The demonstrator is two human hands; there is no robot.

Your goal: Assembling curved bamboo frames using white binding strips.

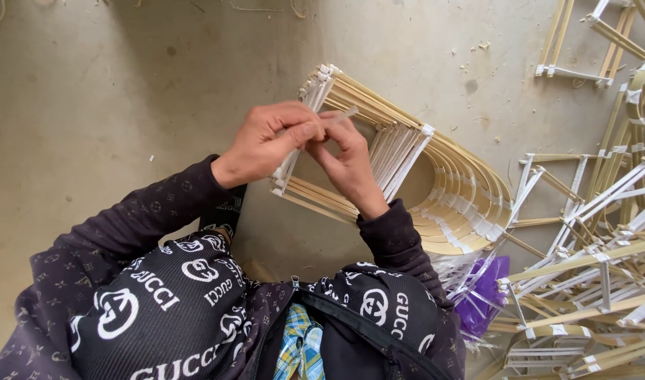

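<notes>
A stack of arched bamboo-strip frames (pixel 449 190), bound at the joints with white tape, lies on the concrete floor in front of me. My left hand (pixel 266 141) and my right hand (pixel 350 165) meet over the near corner of the stack. Both pinch a thin pale strip (pixel 340 116) between their fingertips, right above a taped upright of the frame. Dark patterned sleeves cover both forearms.
A heap of loose bamboo frames (pixel 597 260) with white tape joints fills the right side. A purple plastic bag (pixel 488 292) lies beside my right elbow. More frames (pixel 597 42) sit at the top right. Bare concrete floor (pixel 111 91) spreads to the left.
</notes>
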